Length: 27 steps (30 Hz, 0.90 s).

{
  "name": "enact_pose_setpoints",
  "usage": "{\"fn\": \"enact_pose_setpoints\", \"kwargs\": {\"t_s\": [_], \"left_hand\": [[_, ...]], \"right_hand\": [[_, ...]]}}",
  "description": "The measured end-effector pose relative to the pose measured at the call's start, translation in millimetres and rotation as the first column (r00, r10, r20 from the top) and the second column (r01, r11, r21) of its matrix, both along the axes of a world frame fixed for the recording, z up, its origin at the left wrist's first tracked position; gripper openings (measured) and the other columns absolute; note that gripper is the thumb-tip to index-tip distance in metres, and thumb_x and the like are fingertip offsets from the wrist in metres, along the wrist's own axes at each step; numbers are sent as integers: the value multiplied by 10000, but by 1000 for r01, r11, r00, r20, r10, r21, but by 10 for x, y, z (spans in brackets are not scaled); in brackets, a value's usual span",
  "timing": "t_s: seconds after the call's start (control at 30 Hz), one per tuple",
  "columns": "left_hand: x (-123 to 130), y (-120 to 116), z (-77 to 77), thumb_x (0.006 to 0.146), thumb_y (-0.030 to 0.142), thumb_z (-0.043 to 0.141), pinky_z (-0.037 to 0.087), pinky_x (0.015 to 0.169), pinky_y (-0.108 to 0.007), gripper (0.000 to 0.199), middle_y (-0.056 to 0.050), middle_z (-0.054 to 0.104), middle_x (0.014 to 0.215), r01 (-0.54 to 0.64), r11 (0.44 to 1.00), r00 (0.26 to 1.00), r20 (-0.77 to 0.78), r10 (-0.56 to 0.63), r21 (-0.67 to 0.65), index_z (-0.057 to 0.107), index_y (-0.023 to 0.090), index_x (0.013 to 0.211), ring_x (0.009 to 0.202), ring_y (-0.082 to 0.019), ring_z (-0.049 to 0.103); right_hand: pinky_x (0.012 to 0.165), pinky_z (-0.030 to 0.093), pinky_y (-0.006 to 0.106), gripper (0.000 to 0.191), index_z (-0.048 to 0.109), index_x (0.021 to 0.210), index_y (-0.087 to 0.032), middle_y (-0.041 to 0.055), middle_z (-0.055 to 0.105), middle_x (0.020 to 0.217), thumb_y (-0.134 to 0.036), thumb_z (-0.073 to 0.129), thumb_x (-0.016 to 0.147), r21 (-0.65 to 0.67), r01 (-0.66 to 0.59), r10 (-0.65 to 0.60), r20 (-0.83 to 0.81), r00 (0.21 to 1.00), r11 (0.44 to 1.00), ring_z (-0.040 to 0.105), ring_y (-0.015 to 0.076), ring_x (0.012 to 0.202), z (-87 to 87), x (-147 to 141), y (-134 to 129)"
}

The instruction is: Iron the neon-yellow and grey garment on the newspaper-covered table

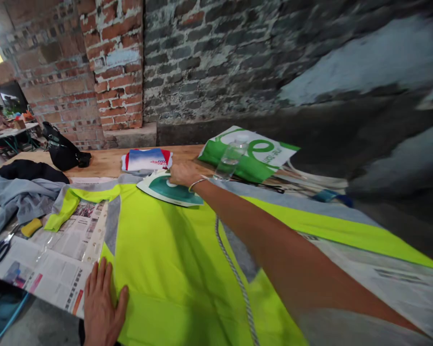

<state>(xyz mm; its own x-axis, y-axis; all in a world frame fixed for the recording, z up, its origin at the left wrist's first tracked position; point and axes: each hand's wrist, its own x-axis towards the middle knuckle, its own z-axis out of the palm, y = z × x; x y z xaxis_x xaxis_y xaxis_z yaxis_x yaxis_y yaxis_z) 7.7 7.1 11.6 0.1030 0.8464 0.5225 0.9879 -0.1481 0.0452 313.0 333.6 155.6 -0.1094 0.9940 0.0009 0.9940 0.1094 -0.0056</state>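
One iron (pixel 169 191) sits beneath right fingers (pixel 176 175) clasping it; outspread left fingers (pixel 100 278) touch the garment (pixel 155 250).

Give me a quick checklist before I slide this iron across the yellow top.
1. Grip: ok. Your right hand is closed on the iron.
2. Left hand away from the iron: ok. It lies spread at the near left edge of the top.
3. Striped cord off the top: not ok. It runs across the front.
4. Scissors off the top: ok. They lie off to the left, by the sponge.
5. Bottle well away: not ok. It's close behind your right wrist.
6. Heat setting: cannot tell. It isn't readable.
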Motion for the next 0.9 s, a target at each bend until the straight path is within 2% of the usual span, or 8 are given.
{"fn": "enact_pose_setpoints", "kwargs": {"t_s": [0.1,0.2,0.3,0.47,0.53,0.6,0.73,0.9], "left_hand": [[-6,3,-26,975,485,488,424,1111,-495,581,-111,495,1531,-16,999,1000,-3,16,-38,493,157,1455,1446,-316,415],[-19,8,-67,968,534,479,428,1108,-507,613,-117,492,1532,-40,997,999,-9,39,-71,516,150,1444,1449,-331,410],[-32,41,-60,961,586,471,432,1112,-517,667,-125,465,1548,-55,991,998,-29,52,-119,520,125,1441,1456,-344,399],[-112,132,72,918,643,530,375,1170,-549,747,-124,412,1578,-48,954,999,-27,42,-297,501,133,1463,1496,-362,326],[-160,135,115,906,645,554,333,1191,-584,763,-113,382,1595,-41,930,999,-26,33,-365,478,154,1485,1507,-373,294],[-195,113,130,908,638,555,305,1199,-611,763,-107,358,1607,-46,921,999,-26,39,-388,459,166,1500,1515,-378,270],[-195,68,142,919,613,543,297,1205,-618,742,-109,340,1611,-63,924,998,-19,60,-377,464,151,1494,1520,-371,256],[-137,-1,207,907,611,556,292,1211,-633,757,-96,336,1603,-56,912,996,36,78,-406,450,157,1503,1514,-370,262]], "right_hand": [[873,484,315,395,731,1161,-25,260,713,1149,-222,620,837,-64,-49,50,12,999,997,672,321,1089,39,61,-122],[779,477,271,337,766,1088,-80,197,751,1070,-242,644,819,-119,-114,115,2,993,986,705,275,981,68,64,-429],[714,459,258,281,789,1016,-152,143,772,1006,-263,638,807,-155,-201,202,-9,979,967,718,257,937,73,13,-917],[701,451,295,272,783,992,-168,156,774,974,-266,591,827,-181,-292,301,26,953,939,729,297,953,64,-134,-1880],[714,452,303,268,778,994,-167,158,774,961,-269,582,843,-187,-297,307,28,951,936,730,304,959,49,-167,-2173],[729,455,314,266,771,999,-165,159,772,954,-265,577,847,-174,-288,297,29,954,942,729,313,966,16,-178,-2355],[764,466,330,280,754,1045,-149,171,766,966,-236,578,845,-115,-266,272,43,961,957,725,323,983,-53,-204,-2401],[778,472,318,295,745,1095,-142,182,758,1027,-191,545,883,-71,-235,240,61,969,969,718,299,1016,-30,-291,-2024]]}}
